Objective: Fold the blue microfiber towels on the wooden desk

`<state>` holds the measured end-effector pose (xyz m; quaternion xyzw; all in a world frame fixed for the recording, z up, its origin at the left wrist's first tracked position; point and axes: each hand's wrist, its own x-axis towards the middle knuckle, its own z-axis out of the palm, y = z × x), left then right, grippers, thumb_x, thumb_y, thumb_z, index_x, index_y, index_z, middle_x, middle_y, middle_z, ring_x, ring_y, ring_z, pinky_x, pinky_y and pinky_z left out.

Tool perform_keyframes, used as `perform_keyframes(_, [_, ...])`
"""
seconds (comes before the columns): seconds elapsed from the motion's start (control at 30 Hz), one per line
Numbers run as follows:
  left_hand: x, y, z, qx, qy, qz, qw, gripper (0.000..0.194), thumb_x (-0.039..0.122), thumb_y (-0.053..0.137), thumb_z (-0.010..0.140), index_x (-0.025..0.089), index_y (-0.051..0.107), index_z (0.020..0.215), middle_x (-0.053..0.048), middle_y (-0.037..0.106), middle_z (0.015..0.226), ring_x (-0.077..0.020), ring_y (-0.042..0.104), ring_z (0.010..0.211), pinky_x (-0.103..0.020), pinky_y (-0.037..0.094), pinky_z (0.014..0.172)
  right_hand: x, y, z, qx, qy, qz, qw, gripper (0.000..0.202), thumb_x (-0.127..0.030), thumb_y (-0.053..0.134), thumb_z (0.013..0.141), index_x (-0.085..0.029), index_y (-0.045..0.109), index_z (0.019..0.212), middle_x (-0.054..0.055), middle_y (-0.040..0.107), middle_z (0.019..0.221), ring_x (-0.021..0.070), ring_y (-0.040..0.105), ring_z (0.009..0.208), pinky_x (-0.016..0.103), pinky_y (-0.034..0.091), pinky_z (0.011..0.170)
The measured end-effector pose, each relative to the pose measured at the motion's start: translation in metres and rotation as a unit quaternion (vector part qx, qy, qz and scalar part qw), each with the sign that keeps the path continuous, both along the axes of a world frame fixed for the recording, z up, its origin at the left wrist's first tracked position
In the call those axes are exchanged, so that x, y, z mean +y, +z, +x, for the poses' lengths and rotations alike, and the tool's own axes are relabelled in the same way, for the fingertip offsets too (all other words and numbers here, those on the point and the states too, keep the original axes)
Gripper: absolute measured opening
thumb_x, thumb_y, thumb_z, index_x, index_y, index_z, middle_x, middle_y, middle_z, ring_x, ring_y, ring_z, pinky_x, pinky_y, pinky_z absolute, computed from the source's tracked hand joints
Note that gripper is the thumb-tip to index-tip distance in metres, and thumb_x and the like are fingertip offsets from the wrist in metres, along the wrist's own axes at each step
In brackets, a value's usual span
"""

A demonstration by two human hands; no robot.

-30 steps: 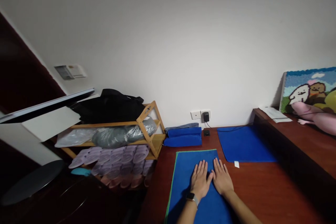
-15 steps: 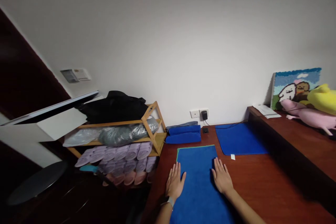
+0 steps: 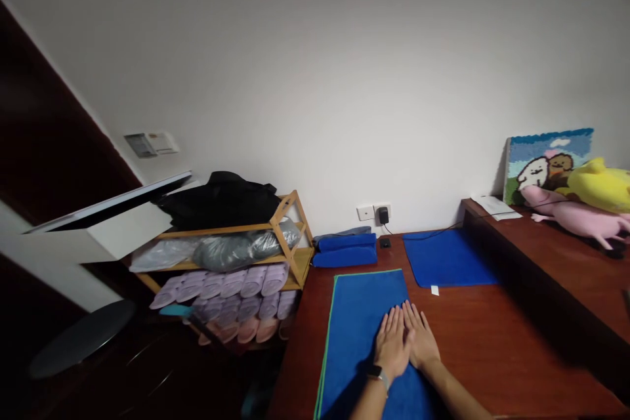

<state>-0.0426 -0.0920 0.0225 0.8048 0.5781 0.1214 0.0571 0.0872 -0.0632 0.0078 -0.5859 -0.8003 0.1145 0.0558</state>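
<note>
A long blue cloth (image 3: 359,315) with green edging along its left and far sides lies flat on the reddish-brown table (image 3: 492,335). My left hand (image 3: 392,344), a watch on its wrist, rests palm down on the cloth near its right edge. Beside it, touching it, my right hand (image 3: 422,339) lies flat over that right edge. Both hands have their fingers stretched out and hold nothing. Farther back, a second blue cloth (image 3: 447,259) with a white tag is spread on the table.
Folded blue cloths (image 3: 346,254) sit by the wall, near a plugged-in black adapter (image 3: 383,214) with its cable. Left of the table stands a wooden rack (image 3: 296,262) with slippers and a black bag (image 3: 221,202). Plush toys (image 3: 575,213) lie on the raised right surface.
My left hand has slid right across the cloth, from its left edge to beside my right hand. My right hand stays near the right edge. The view has shifted slightly.
</note>
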Motion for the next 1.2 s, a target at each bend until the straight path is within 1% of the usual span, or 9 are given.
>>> perform_keyframes(0.1, [-0.01,-0.005,-0.013,-0.009,0.019,-0.023,1.0,0.065,0.051,0.014,0.109,0.02,0.02,0.166,-0.004,0.024,0.172,-0.0209,0.022,0.16,-0.045,0.024,0.132,-0.001,-0.001,0.001,0.014,-0.003,0.005,1.0,0.064,-0.036,0.022,0.103,-0.015,0.028,0.164,0.006,0.017,0.172,0.0249,0.012,0.161,0.049,0.012,0.131])
perform_keyframes(0.33, [-0.05,-0.011,-0.153,0.033,0.185,-0.026,0.982,0.074,0.061,0.019,0.106,0.017,0.023,0.166,-0.009,0.025,0.172,-0.0271,0.023,0.159,-0.051,0.027,0.13,0.0,0.007,-0.004,0.045,-0.046,-0.003,0.998,0.068,-0.043,0.016,0.105,-0.013,0.021,0.165,0.004,0.017,0.173,0.0218,0.013,0.161,0.045,0.01,0.131])
perform_keyframes(0.47, [-0.055,-0.021,-0.178,0.046,0.201,0.005,0.978,0.076,0.063,0.022,0.105,0.018,0.024,0.166,-0.009,0.027,0.172,-0.0271,0.025,0.159,-0.05,0.028,0.129,-0.002,0.021,-0.006,0.03,-0.049,-0.027,0.998,0.067,-0.04,0.017,0.104,-0.012,0.021,0.165,0.005,0.016,0.173,0.0212,0.013,0.161,0.044,0.01,0.131])
perform_keyframes(0.67, [-0.051,-0.021,-0.169,0.059,0.194,0.006,0.979,0.078,0.063,0.018,0.105,0.013,0.028,0.164,-0.012,0.028,0.171,-0.0265,0.025,0.159,-0.048,0.026,0.13,-0.05,0.025,0.001,0.045,-0.058,-0.006,0.997,0.068,-0.042,0.014,0.105,-0.012,0.02,0.165,0.004,0.017,0.173,0.0207,0.014,0.16,0.043,0.011,0.131])
perform_keyframes(0.8, [-0.051,-0.008,-0.171,0.084,0.191,0.004,0.978,0.079,0.064,0.025,0.104,0.012,0.033,0.163,-0.015,0.032,0.169,-0.0297,0.026,0.158,-0.052,0.025,0.129,-0.086,0.015,0.007,0.055,-0.045,-0.011,0.997,0.067,-0.043,0.018,0.105,-0.015,0.024,0.165,0.002,0.019,0.172,0.0219,0.016,0.16,0.044,0.013,0.131])
perform_keyframes(0.87, [-0.051,0.001,-0.159,0.088,0.195,0.007,0.977,0.079,0.063,0.025,0.104,0.009,0.034,0.162,-0.017,0.032,0.169,-0.0306,0.025,0.159,-0.052,0.023,0.13,-0.092,0.016,0.008,0.053,-0.045,-0.016,0.997,0.067,-0.042,0.019,0.104,-0.015,0.025,0.165,0.002,0.019,0.172,0.0222,0.015,0.16,0.045,0.013,0.131])
perform_keyframes(0.93, [-0.051,0.008,-0.131,0.074,0.169,0.022,0.982,0.077,0.06,0.023,0.106,0.009,0.03,0.163,-0.016,0.029,0.17,-0.0298,0.023,0.159,-0.052,0.023,0.13,-0.093,0.019,0.008,0.049,-0.044,-0.018,0.998,0.066,-0.041,0.019,0.104,-0.015,0.024,0.165,0.001,0.018,0.172,0.0219,0.013,0.16,0.044,0.012,0.131])
perform_keyframes(1.1, [-0.054,0.003,-0.025,0.018,-0.013,0.022,1.0,0.065,0.05,0.021,0.108,0.023,0.013,0.167,-0.006,0.022,0.173,-0.0246,0.023,0.16,-0.05,0.026,0.13,-0.091,0.025,0.009,0.044,-0.025,-0.019,0.999,0.065,-0.037,0.022,0.103,-0.017,0.026,0.164,0.003,0.017,0.172,0.0234,0.012,0.16,0.046,0.012,0.131])
perform_keyframes(1.2, [-0.059,-0.005,0.004,0.012,-0.006,-0.015,1.0,0.063,0.049,0.017,0.108,0.024,0.016,0.166,-0.005,0.026,0.172,-0.024,0.025,0.159,-0.05,0.026,0.13,-0.091,0.026,0.009,0.039,-0.009,-0.013,0.999,0.066,-0.031,0.028,0.1,-0.018,0.027,0.164,0.003,0.015,0.172,0.0243,0.011,0.161,0.048,0.011,0.131])
